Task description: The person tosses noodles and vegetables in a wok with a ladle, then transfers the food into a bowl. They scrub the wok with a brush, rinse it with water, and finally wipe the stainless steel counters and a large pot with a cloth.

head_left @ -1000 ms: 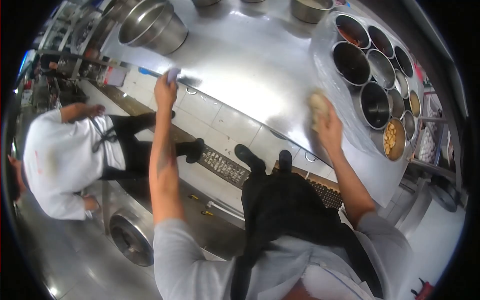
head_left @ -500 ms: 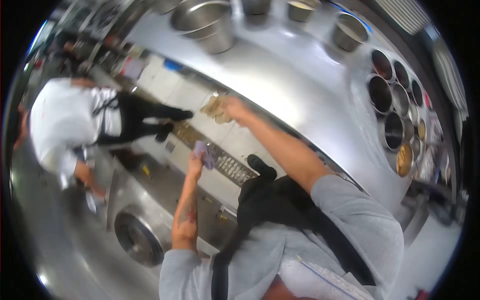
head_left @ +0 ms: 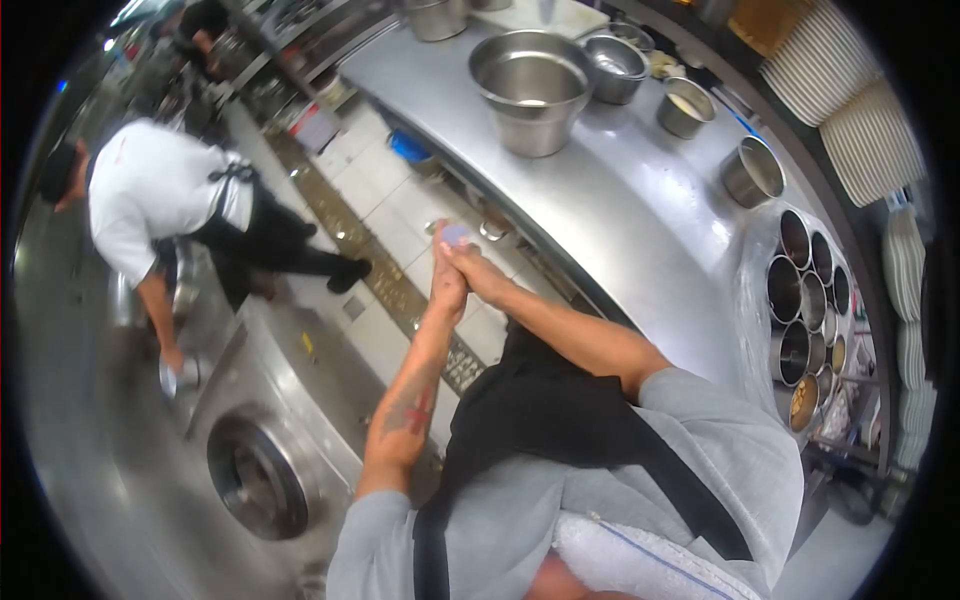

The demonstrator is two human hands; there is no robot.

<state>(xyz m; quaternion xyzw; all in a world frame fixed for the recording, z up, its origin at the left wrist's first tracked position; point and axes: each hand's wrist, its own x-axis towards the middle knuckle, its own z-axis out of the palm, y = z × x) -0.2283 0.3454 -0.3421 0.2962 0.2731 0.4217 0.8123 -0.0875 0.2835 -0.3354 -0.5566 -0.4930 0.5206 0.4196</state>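
Note:
My left hand and my right hand are pressed together in front of me, over the floor beside the steel counter. A small purple cloth shows between them near the fingertips. Most of it is hidden by the fingers. Both hands are closed around the cloth, palms facing each other.
The steel counter on my right bears a tall steel pot and smaller pans. Round containers stand farther right, below stacked plates. A burner lies left. A co-worker leans there, holding a metal vessel.
My hands have come together around the purple cloth, which my left hand held alone. The tan cloth that was in my right hand is out of sight. The co-worker's arm has shifted.

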